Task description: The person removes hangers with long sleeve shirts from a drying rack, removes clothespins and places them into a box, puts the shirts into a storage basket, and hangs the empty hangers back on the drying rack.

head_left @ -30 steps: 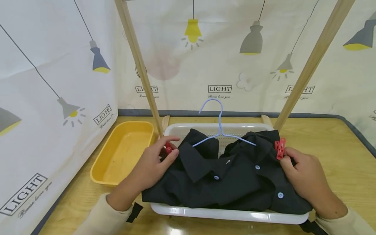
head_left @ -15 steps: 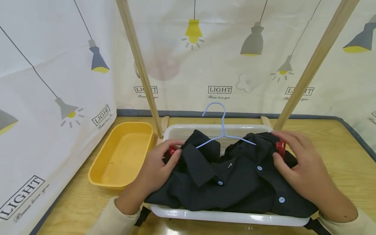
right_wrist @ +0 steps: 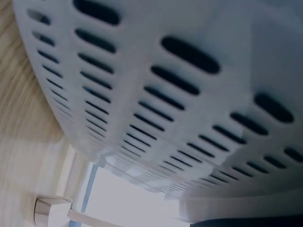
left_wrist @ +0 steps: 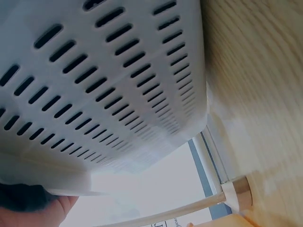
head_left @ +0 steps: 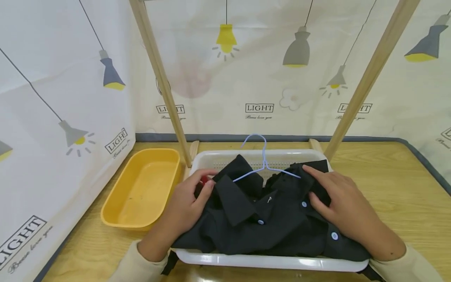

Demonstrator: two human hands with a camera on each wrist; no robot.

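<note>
A black collared shirt [head_left: 282, 231] with light blue buttons lies over the white basket [head_left: 271, 263]. A light blue clothes hanger [head_left: 265, 162] sits in its neck, hook pointing up. My left hand [head_left: 184, 203] holds the shirt's left shoulder, fingers and thumb curved about the cloth. Between them shows a bit of a red clothespin [head_left: 205, 179]. At the other shoulder, beside the collar, my right hand [head_left: 347, 207] grips the cloth between thumb and fingers. No red clip shows there now. Both wrist views mostly show the slotted basket wall [left_wrist: 109, 94].
On the left stands a yellow tray [head_left: 141, 192]. Two wooden posts [head_left: 158, 74] rise behind the basket, one at each side. Lamp-patterned sheeting [head_left: 260, 70] covers the back and left side. The wooden table [head_left: 391, 184] extends to the right.
My right hand has left the red clothespin at the shoulder edge and moved inward onto the shirt near the collar, covering it. The hanger's hook sits lower. My left hand has barely moved.
</note>
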